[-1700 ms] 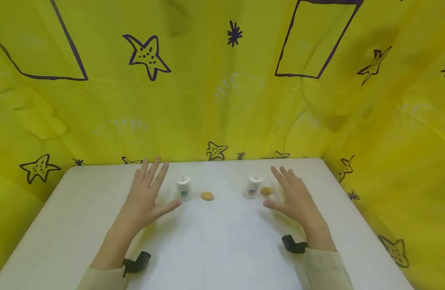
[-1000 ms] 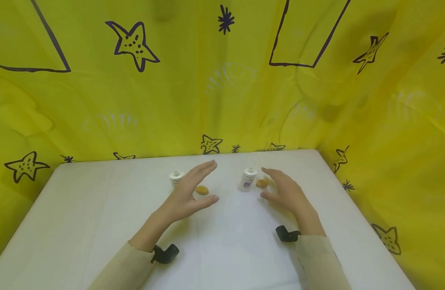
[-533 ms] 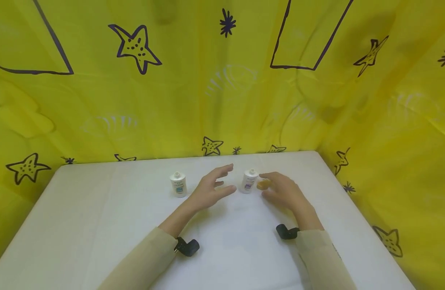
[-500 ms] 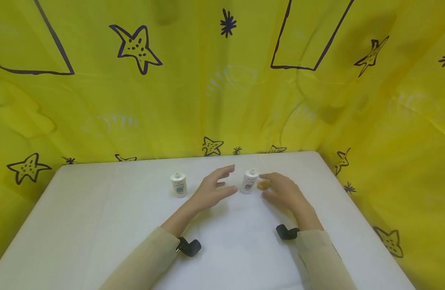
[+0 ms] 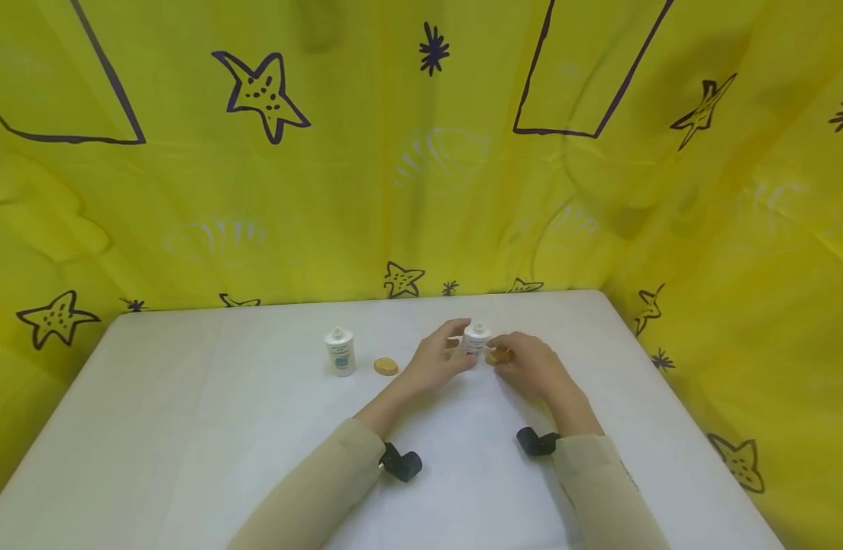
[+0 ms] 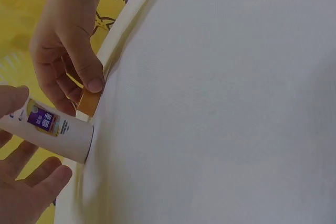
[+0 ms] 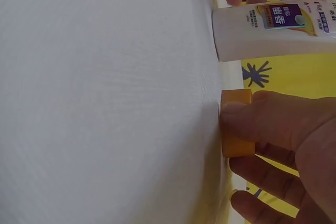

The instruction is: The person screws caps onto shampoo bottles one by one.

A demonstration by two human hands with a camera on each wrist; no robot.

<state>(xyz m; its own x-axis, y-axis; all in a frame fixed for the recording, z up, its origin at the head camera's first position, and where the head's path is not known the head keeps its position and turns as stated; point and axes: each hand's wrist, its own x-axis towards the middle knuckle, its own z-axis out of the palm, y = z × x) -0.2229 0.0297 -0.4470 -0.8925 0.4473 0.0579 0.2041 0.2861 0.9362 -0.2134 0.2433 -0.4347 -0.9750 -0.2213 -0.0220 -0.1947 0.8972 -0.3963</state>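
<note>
A white bottle with a purple label (image 5: 474,341) stands upright on the white table (image 5: 188,428), its neck bare. My left hand (image 5: 433,365) is curved beside it, thumb at the front and fingers on the left side; in the left wrist view a gap shows between several fingers and the bottle (image 6: 68,136). Just right of it, my right hand (image 5: 537,368) pinches an orange oval cap (image 7: 237,142) between thumb and fingers, and the cap sits on the table surface. The fingers partly hide this cap in the head view.
Farther left stands a second white bottle (image 5: 340,353) with a blue-green label, also uncapped. A second orange oval cap (image 5: 385,366) lies flat between that bottle and my left forearm. A yellow curtain (image 5: 353,191) with drawn stars hangs behind the table.
My left hand has moved right, past the left bottle and cap, to the purple-labelled bottle. My right hand has come in to the right cap and now pinches it.
</note>
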